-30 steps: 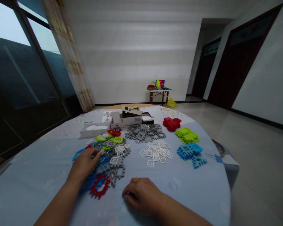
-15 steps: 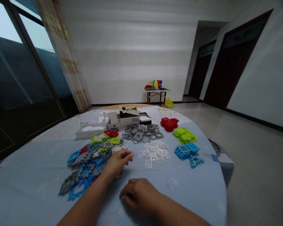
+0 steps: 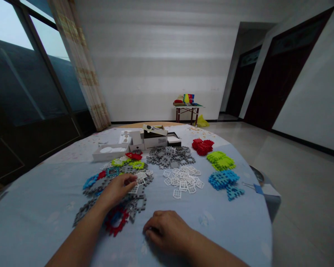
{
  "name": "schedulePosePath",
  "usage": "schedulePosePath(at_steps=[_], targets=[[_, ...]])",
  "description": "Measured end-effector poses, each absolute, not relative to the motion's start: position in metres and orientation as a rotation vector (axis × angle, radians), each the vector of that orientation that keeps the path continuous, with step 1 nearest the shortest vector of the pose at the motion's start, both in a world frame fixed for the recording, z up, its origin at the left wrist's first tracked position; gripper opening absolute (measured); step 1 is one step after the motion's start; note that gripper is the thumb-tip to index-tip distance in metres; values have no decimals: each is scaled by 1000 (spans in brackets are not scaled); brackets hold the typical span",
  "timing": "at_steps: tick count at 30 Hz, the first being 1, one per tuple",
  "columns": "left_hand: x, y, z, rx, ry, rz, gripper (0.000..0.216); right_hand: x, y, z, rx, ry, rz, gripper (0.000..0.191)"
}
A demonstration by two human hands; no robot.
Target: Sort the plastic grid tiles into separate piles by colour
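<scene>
My left hand (image 3: 119,189) is over a mixed pile of toothed plastic building pieces (image 3: 85,209). Its thumb and fingertips are closed at the edge of a small white window-like lattice piece (image 3: 141,175) in that pile. A red toothed ring (image 3: 116,221) lies just below the left wrist. My right hand (image 3: 168,230) rests on the cloth near the front, with its fingers curled in; anything inside them is hidden. Between the hands and the far boxes, loose white lattice pieces (image 3: 183,179) form a heap of their own.
Beyond the white heap lie grey pieces (image 3: 171,157). At right are red (image 3: 202,147), lime green (image 3: 220,160) and blue (image 3: 224,180) stacks. Open boxes (image 3: 155,142) and a white tray (image 3: 111,152) stand at the back. The round table has a pale blue cloth (image 3: 225,230).
My left hand has moved left from beside the white heap back over the mixed pile, uncovering the red ring. My right hand stays in place. The view has shifted slightly.
</scene>
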State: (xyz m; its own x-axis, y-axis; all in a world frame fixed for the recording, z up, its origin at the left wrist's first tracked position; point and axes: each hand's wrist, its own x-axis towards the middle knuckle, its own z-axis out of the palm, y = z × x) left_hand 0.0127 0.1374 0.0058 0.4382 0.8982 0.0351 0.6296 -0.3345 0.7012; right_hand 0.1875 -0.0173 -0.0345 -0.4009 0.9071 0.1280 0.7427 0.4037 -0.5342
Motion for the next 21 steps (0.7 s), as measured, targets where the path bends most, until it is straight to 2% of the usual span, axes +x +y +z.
schedulePosePath(at_steps=[4,12,21], targets=[[6,140,7,2238,1312,436,35,187,-17,-35,-1407,-2270,561,29],[0,140,5,2370,1359,245,38,187,-17,-37,-1402,-2281,544,29],[1,140,1,2433,1385,195,41,188,-16,-35,-1426,-2272,558,30]])
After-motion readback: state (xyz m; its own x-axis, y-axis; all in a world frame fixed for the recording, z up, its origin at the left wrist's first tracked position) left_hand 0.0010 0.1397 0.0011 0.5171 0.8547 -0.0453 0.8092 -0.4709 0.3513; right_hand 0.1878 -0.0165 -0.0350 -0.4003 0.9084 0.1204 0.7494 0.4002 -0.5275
